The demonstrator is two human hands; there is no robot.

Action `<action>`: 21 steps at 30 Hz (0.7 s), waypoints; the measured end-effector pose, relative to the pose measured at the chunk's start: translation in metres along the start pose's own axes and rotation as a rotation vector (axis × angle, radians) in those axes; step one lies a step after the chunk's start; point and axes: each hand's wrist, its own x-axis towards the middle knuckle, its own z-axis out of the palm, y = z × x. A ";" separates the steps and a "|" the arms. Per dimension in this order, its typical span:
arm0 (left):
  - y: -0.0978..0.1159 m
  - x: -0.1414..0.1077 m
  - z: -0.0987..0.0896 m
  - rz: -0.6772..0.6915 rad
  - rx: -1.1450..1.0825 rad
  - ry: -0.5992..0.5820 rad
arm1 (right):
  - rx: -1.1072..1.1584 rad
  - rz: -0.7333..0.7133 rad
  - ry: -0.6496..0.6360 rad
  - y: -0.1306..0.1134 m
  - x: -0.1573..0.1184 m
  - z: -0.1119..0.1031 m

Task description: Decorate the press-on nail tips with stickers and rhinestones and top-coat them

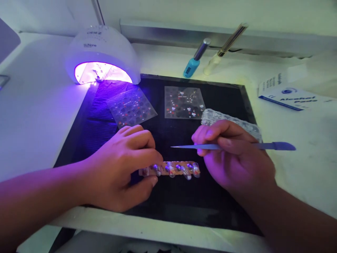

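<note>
White tabletop spreads under violet light, with a black mat laid across its middle. On the far left stands a domed lamp, its arched opening glowing pink and purple over the ribbed left part of the mat. Two clear sticker sheets lie toward the far side: a tilted sheet at left and a straighter sheet near the middle. Beyond the mat's far edge, a blue bottle and a pale bottle with long caps lean to the right, and an alcohol pads box sits at far right.

Near the middle of the mat, the left hand pinches the left end of a narrow strip bearing small shiny nail tips; whether it rests on the mat or just above is hard to tell. The right hand grasps a slim pointed tool, its tip aimed left, on the far side of the strip and apart from it. Just beyond that hand lies a bumpy clear plastic pack
</note>
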 end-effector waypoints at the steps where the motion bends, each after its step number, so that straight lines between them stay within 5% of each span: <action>1: 0.000 0.000 0.000 -0.006 0.005 -0.010 | -0.001 0.003 0.008 0.000 0.000 0.000; 13: 0.000 0.000 0.001 -0.033 0.029 -0.062 | -0.043 0.006 0.022 0.000 0.001 0.000; 21: -0.002 -0.001 0.001 0.030 -0.013 0.069 | -0.005 -0.005 0.009 0.001 0.000 -0.001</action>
